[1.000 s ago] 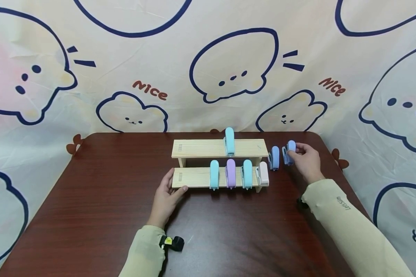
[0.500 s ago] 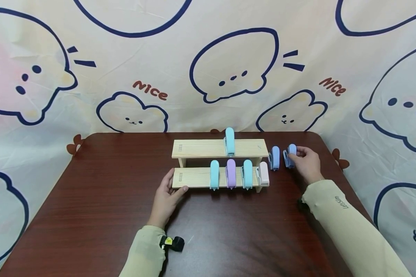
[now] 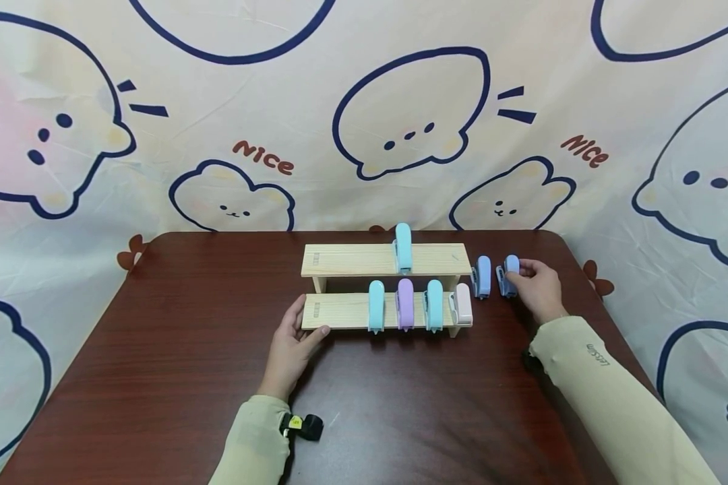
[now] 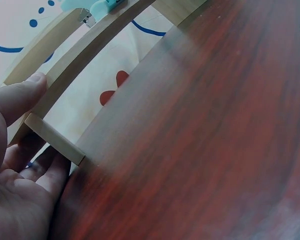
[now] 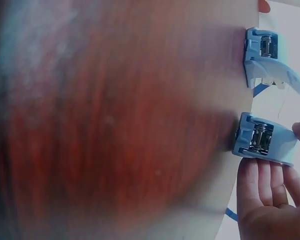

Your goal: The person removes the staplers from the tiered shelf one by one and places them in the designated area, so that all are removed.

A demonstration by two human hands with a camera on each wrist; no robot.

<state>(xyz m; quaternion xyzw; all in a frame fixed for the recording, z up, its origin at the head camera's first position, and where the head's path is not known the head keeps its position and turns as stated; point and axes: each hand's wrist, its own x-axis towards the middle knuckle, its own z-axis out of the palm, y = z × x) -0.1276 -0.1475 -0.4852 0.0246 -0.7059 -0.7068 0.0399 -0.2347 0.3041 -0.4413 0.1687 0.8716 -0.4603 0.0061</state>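
My left hand (image 3: 289, 347) holds the left end of the lower shelf (image 3: 340, 310) of a two-step wooden rack; in the left wrist view its thumb presses the top edge and its fingers go underneath. At the right, my right hand (image 3: 538, 291) pinches a small blue stapler-like lever tool (image 5: 262, 139) between thumb and fingers, low over the table. A metal spring shows in its end. Just left of it stands a second blue lever tool (image 3: 482, 277). On the lower shelf are two turquoise ones, a purple one (image 3: 405, 304) and a white one (image 3: 462, 304).
One turquoise lever tool (image 3: 403, 248) sits on the upper shelf (image 3: 352, 260). The rack stands near the back of a dark brown table (image 3: 176, 364), and a cartoon-print cloth (image 3: 315, 101) hangs behind and at the sides.
My right hand has lowered the blue lever tool slightly toward me, with most of the motion in the first half second. The left hand and the rack stay where they were.
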